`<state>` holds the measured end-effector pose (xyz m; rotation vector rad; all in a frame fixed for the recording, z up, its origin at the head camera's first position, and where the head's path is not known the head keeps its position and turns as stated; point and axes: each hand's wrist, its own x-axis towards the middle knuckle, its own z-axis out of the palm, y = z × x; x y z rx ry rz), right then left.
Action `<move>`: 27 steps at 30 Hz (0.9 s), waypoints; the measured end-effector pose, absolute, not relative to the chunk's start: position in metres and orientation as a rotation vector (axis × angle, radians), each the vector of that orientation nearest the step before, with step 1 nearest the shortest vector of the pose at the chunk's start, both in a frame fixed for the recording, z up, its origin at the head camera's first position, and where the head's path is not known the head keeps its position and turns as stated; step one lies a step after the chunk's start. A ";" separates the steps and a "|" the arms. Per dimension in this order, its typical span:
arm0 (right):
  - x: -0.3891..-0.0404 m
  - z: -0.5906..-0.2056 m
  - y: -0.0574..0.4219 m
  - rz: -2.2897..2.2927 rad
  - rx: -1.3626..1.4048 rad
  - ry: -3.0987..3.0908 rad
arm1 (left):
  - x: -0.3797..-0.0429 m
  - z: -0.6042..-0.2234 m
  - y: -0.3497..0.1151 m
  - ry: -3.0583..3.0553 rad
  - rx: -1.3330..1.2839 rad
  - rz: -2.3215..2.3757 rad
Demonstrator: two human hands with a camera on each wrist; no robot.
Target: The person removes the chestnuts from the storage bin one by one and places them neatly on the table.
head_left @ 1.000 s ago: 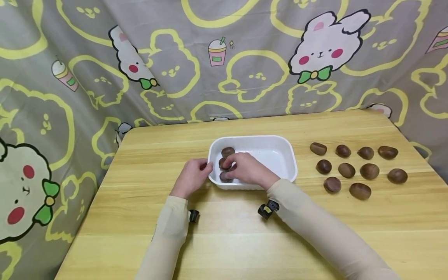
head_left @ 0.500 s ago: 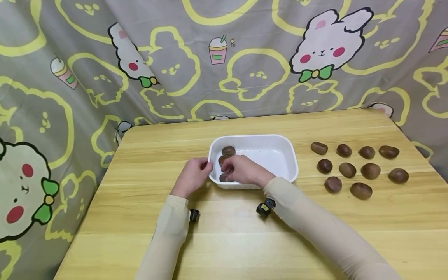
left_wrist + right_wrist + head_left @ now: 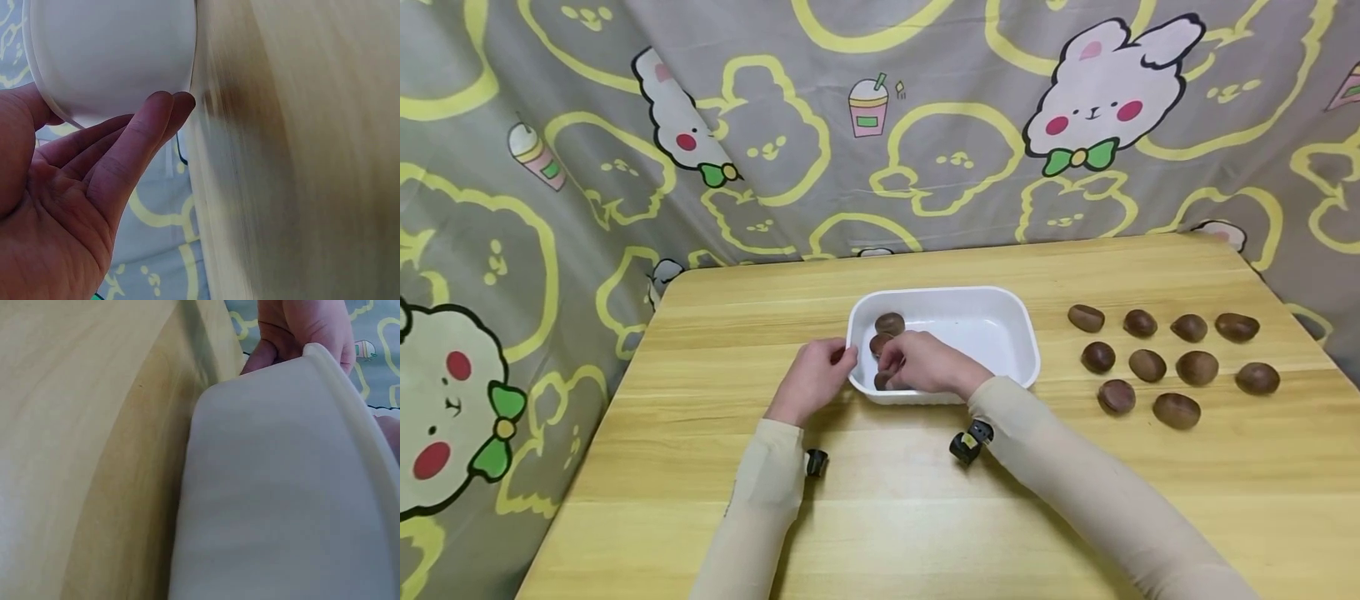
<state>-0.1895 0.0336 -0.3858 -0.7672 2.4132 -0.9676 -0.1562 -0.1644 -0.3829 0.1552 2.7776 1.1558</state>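
A white plastic tray (image 3: 992,337) stands on the table with three brown chestnuts in a column along its left end. My left hand (image 3: 812,379) holds that end of the tray, thumb at the rim and fingers against the outer wall, as the left wrist view shows on the tray wall (image 3: 119,56). Reaching into the tray, my right hand (image 3: 932,362) has its curled fingertips at the front chestnut (image 3: 882,381) and partly covers it. Behind it lie the middle chestnut (image 3: 880,344) and the back chestnut (image 3: 891,323). The right wrist view shows mostly the outer wall of the tray (image 3: 281,487).
Several loose chestnuts (image 3: 1147,365) lie in rough rows on the wooden table (image 3: 880,525), right of the tray. A patterned curtain (image 3: 947,183) hangs behind the table and along its left side.
My right hand's fingertips have drawn back from the middle chestnut toward the front one, which now shows less. The middle chestnut is more exposed. The left hand stays on the tray.
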 end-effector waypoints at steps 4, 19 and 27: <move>-0.190 -0.384 0.040 -1.014 -0.723 2.430 | -0.156 -0.383 -0.163 2.785 0.173 1.155; -0.190 -0.369 0.077 -1.263 -0.624 2.370 | -0.156 -0.385 -0.163 2.801 0.139 1.171; -0.182 -0.368 0.098 -1.235 -0.619 2.441 | -0.155 -0.389 -0.162 2.799 0.153 1.158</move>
